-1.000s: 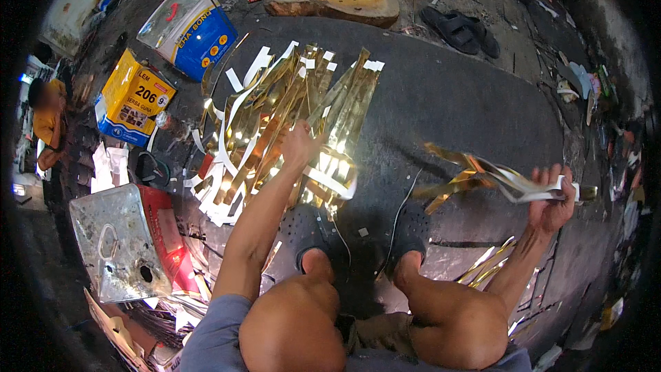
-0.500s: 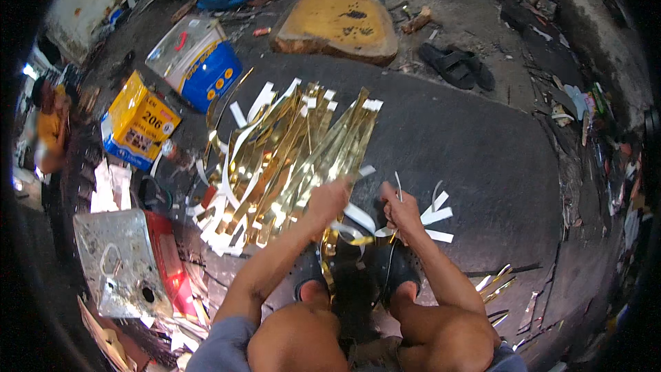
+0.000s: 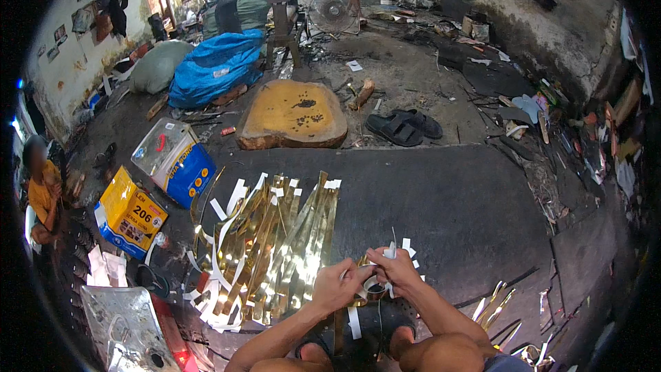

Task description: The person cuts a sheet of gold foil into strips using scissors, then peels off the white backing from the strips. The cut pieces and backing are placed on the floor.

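Observation:
My left hand (image 3: 340,285) and my right hand (image 3: 395,273) are close together in front of my knees, both with fingers pinched. Between them runs a shiny gold strip (image 3: 376,289) with a pale back, bent into a curl, and each hand grips part of it. A thin pale end rises above my right fingers. Below my left hand a white strip (image 3: 354,322) hangs or lies; which of the two I cannot tell. To the left, a spread of gold strips (image 3: 279,255) with white ends lies on the dark mat (image 3: 441,213). Small white pieces (image 3: 409,246) show behind my right hand.
A wooden slab (image 3: 292,116) and black sandals (image 3: 403,128) are beyond the mat. At left stand a blue tin (image 3: 186,178), a yellow box (image 3: 131,212) and a dented metal tin (image 3: 120,327). More gold strips (image 3: 497,313) lie right. A person (image 3: 44,193) sits far left.
My hands have come together from apart, with the strip now curled between them. The view has tilted up, bringing a fan, walls and a standing person's legs into sight.

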`<control>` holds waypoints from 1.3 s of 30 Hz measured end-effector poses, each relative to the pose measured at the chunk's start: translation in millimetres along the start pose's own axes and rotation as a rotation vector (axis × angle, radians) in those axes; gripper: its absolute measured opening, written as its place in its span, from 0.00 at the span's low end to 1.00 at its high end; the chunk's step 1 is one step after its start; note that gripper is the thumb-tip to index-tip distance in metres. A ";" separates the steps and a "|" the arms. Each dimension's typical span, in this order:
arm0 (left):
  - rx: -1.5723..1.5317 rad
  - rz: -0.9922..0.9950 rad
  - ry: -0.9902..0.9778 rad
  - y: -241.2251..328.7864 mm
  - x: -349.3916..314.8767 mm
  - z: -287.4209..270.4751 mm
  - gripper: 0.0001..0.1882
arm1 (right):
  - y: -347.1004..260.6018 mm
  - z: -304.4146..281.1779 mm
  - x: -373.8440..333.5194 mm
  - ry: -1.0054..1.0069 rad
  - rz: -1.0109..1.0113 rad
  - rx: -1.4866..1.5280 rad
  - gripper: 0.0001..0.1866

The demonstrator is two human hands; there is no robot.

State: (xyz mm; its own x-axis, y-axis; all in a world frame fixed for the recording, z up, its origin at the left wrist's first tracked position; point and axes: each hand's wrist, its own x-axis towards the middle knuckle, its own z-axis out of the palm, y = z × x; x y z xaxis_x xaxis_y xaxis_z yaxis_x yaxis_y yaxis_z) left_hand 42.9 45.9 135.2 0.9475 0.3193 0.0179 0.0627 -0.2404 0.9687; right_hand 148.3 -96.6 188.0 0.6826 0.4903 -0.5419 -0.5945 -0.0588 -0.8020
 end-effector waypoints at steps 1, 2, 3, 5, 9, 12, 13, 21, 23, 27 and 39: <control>-0.047 0.040 0.016 6.4 1.9 0.2 0.20 | -4.6 6.7 -7.9 -0.001 -0.005 -0.004 0.10; -0.012 0.046 0.010 14.8 4.9 -3.5 0.21 | -3.8 6.0 -7.5 -0.052 -0.021 0.029 0.11; 0.012 0.047 -0.002 29.0 5.5 -5.0 0.21 | -0.4 0.1 -9.7 -0.092 -0.030 0.056 0.12; -0.136 -0.290 -0.037 64.9 5.7 -6.9 0.21 | 0.7 -9.0 -16.2 -0.164 -0.045 0.008 0.13; -0.292 -0.339 -0.307 75.1 -10.0 -12.7 0.19 | 1.4 -20.1 -25.2 -0.293 0.016 -0.133 0.26; -0.351 -0.310 -0.435 88.1 -22.3 -22.1 0.17 | 10.1 -48.7 -11.5 -0.434 -0.068 -0.276 0.25; -0.423 -0.365 -0.428 91.2 -21.5 -24.5 0.12 | 16.0 -58.0 -6.4 -0.433 -0.065 -0.199 0.22; -1.053 -0.406 0.727 -43.6 -3.8 -200.3 0.16 | -14.9 -193.1 51.7 0.040 -0.224 0.791 0.12; -1.066 -0.327 0.847 -96.7 -15.3 -246.9 0.16 | 21.6 -330.5 79.1 0.083 -0.374 0.833 0.13; -0.857 -0.254 1.147 -131.1 -43.5 -273.9 0.14 | 40.3 -433.1 72.6 0.721 -0.491 0.959 0.17; -0.208 -0.068 0.337 129.3 18.1 -75.6 0.14 | -95.4 -56.5 -27.9 -0.108 -0.619 -0.633 0.46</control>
State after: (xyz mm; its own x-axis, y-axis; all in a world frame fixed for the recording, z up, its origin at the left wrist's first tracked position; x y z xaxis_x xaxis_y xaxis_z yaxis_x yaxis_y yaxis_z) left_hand 44.4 89.8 279.5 0.7856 0.6188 -0.0009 0.0240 -0.0291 0.9993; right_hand 210.0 -153.8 265.5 0.7407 0.6709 0.0358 0.2360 -0.2100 -0.9488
